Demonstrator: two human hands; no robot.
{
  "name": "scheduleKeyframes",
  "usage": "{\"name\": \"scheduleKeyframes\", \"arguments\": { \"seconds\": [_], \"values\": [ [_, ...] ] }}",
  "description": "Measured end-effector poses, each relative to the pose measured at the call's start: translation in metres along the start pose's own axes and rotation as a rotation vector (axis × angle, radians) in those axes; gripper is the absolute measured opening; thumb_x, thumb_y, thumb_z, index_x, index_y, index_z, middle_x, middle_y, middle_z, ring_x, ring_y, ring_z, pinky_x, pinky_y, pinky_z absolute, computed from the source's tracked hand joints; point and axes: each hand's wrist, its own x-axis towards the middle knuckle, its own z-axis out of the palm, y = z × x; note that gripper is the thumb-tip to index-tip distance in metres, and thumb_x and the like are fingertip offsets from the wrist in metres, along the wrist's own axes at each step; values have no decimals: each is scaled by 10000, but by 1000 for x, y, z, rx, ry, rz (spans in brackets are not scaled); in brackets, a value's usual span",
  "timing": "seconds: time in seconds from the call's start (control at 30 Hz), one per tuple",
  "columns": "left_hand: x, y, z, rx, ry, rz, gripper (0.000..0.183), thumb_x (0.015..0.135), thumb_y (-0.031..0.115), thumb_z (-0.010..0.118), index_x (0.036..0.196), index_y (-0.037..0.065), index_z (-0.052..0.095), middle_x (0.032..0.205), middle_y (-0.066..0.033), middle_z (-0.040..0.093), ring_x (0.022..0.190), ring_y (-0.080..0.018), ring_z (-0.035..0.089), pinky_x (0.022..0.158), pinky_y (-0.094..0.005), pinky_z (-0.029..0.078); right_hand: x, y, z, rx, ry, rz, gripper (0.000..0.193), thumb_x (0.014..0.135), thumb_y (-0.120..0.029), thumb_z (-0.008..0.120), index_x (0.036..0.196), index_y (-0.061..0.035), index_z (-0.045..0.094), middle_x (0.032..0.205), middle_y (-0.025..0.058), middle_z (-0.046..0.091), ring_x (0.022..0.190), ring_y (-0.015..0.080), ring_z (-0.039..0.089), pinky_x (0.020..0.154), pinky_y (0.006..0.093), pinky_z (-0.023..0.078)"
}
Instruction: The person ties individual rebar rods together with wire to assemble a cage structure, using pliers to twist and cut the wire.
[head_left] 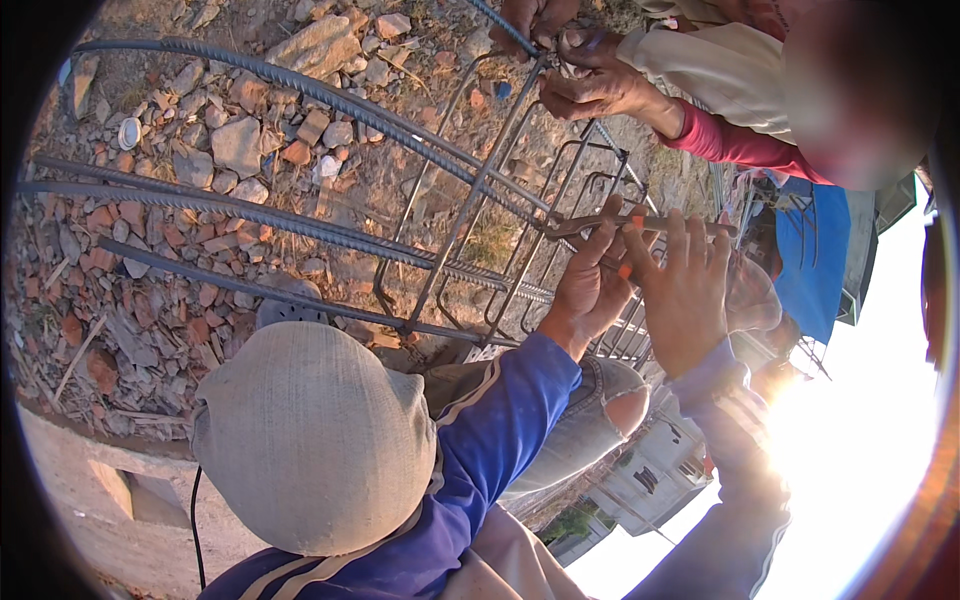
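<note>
Rust-brown pincers (590,226) with orange patches on the handles lie across the rebar cage (470,205), their jaws at a bar crossing. My left hand (585,292) is closed around the handles from below. Fairly straight fingers of my right hand (688,285) lie over the long handle and press on it. Whether tie wire is in the jaws is too small to tell. At the cage's far end, a co-worker's hands (595,80) grip a corner where a stirrup meets a long bar; what they pinch is unclear.
Long ribbed bars (300,85) extend left over broken brick and stones (235,145). A rounded grey cloth shape like a cap (315,440) fills the lower left. Nearby are a torn-jeans knee (600,400), a concrete edge (70,480) and a blue sheet (812,260). Sun glare covers the right.
</note>
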Motion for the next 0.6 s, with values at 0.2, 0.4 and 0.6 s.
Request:
{"name": "scheduleKeyframes", "arguments": {
  "seconds": [0.2,0.4,0.6],
  "values": [
    [2,5,-4,-49,-56,-76,442,909,247,643,1318,161,500,1275,-22,555,1367,-284,345,1073,-444,366,5,-3,3,19,12,-65,456,844,-216,598,1284,-130,513,1340,213,435,1304,379,376,1088,590,254],
    [-5,6,-23,-141,-146,-201,352,938,292,582,1229,93,565,1115,-25,637,1150,-242,541,1035,-405,384,-3,-12,2,65,26,-112,428,839,-218,608,1252,-129,541,1352,197,441,1307,376,377,1071,593,272],
    [-4,1,-30,-143,-6,-104,318,949,351,539,1058,69,640,1032,-47,659,1048,-228,575,973,-427,430,4,-15,-12,63,-52,-133,453,837,-205,604,1277,-138,520,1364,173,439,1295,359,392,1048,568,295]
  ]
}}
